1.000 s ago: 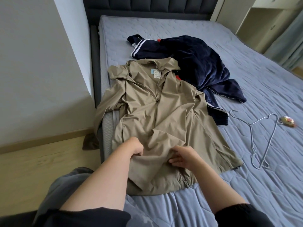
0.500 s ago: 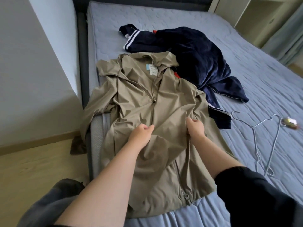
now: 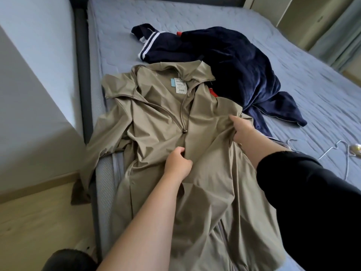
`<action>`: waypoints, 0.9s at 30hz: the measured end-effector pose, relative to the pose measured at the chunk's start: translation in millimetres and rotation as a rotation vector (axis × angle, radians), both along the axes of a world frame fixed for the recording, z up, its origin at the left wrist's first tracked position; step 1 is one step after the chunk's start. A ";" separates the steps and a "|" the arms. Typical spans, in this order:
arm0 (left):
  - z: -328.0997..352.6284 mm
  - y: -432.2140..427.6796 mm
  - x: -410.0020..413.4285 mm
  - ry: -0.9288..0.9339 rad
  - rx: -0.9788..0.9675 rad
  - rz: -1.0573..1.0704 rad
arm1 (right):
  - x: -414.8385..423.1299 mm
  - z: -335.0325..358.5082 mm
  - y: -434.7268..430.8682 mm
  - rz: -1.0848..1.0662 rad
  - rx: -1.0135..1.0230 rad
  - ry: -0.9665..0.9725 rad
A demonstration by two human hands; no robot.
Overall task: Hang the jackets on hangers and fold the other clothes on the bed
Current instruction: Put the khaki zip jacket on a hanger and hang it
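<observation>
Tan lightweight zip-front jacket lies spread on the near-left of the grey quilted mattress. Left hand pinches its centre front; right hand clutches the right shoulder. Risk: the sleeve overhangs the left edge, so a tug may drag the jacket floorward.

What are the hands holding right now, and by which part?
Both hold the tan jacket. The left hand pinches front fabric just below the zipper pull; the right hand grips bunched fabric on the side near the navy garment.

Home bedroom, quilted grey mattress, dark bed frame, wood floor
</observation>
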State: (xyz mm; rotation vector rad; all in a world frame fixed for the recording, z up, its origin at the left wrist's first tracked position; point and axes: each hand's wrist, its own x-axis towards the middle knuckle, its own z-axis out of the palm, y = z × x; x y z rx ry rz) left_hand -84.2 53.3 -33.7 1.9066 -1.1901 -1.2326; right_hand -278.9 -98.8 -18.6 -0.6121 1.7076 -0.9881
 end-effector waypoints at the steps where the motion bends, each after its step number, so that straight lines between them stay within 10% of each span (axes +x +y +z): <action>1: -1.6 -1.7 0.5 -0.006 -0.023 0.007 | 0.4 4.7 -4.0 0.006 -0.005 -0.004; 9: -1.3 1.7 -0.3 0.081 0.064 -0.107 | -37.8 0.8 -50.6 -0.009 -0.037 -0.029; 19: 7.5 20.6 0.0 0.133 0.073 -0.146 | 19.5 29.5 107.4 0.927 0.613 0.137; 24: 38.5 42.2 -17.6 -0.189 0.294 -0.661 | -18.9 57.3 115.8 0.574 0.301 0.096; 27: 90.1 35.7 -79.2 -0.254 0.088 -0.453 | -61.9 94.0 126.7 0.272 -0.023 -0.089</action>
